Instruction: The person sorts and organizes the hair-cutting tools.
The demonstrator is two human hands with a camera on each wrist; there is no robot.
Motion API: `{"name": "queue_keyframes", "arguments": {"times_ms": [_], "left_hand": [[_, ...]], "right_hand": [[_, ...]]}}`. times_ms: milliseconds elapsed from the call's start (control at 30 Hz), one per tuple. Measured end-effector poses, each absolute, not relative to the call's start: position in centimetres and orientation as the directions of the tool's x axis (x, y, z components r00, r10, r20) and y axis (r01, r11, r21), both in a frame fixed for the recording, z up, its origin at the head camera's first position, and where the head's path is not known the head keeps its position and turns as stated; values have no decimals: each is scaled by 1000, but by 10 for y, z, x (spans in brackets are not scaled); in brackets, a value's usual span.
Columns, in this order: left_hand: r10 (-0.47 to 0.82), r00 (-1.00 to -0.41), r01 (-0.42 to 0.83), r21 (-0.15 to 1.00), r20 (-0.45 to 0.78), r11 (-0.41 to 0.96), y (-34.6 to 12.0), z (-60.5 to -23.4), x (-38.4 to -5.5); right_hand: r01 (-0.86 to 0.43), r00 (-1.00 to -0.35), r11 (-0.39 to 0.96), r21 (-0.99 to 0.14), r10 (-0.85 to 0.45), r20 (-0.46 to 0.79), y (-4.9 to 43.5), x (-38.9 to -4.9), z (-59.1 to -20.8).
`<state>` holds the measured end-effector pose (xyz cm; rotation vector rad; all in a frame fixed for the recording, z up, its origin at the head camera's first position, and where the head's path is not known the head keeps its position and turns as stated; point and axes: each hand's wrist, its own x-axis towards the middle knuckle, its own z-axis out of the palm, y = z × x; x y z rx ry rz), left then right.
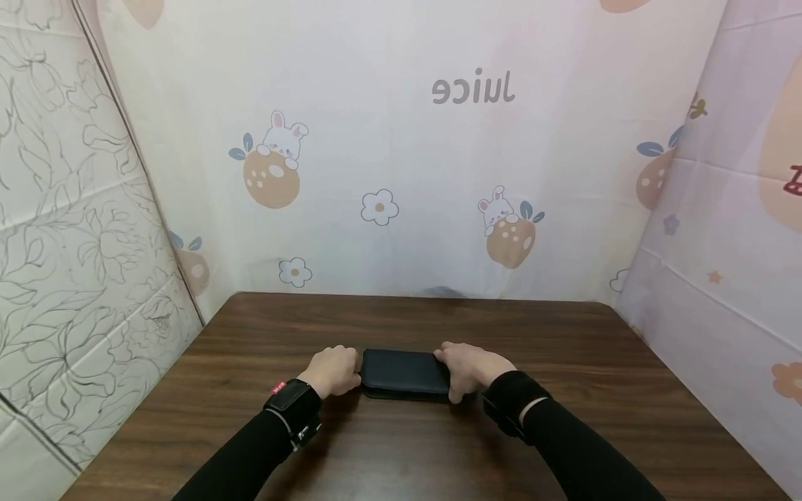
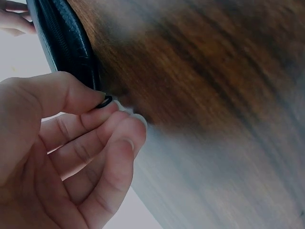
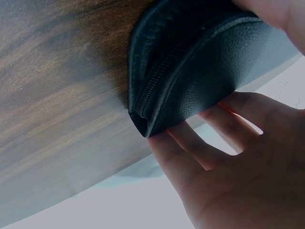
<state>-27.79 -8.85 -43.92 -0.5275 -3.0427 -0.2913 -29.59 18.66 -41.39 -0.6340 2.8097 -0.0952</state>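
A black zip-up wallet (image 1: 406,374) lies on the dark wooden table, its long side running left to right. At its left end my left hand (image 1: 333,371) pinches a small black zipper pull (image 2: 104,101) between thumb and forefinger, the other fingers curled beneath. My right hand (image 1: 474,369) grips the wallet's right end. In the right wrist view, fingertips (image 3: 164,145) bear on one edge of the wallet (image 3: 209,71) and the thumb lies at the opposite edge. The zipper teeth (image 3: 157,78) run along the rounded side there, meshed together.
The wooden table (image 1: 263,320) reaches back to a pale curtain (image 1: 388,139) printed with rabbits, fruit and flowers. Another printed curtain (image 1: 708,243) stands along the right side, and a sheet with line-drawn flowers (image 1: 81,278) hangs on the left.
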Motion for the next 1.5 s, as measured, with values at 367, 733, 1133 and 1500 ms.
{"name": "queue_keyframes", "arguments": {"times_ms": [367, 733, 1133, 1500], "left_hand": [[341, -936, 351, 179, 84, 919, -90, -440, -279], [345, -934, 355, 163, 89, 920, -90, -441, -276], [356, -927, 373, 169, 119, 912, -93, -441, -279], [360, -923, 380, 176, 139, 908, -94, -444, -280]], "right_hand": [[-401, -873, 906, -131, -422, -245, 186, -294, -412], [-404, -872, 906, -128, -423, -246, 185, -295, -415], [-415, -872, 902, -121, -432, -228, 185, -294, -413], [-405, -872, 905, -127, -425, -242, 186, -294, -414]]}}
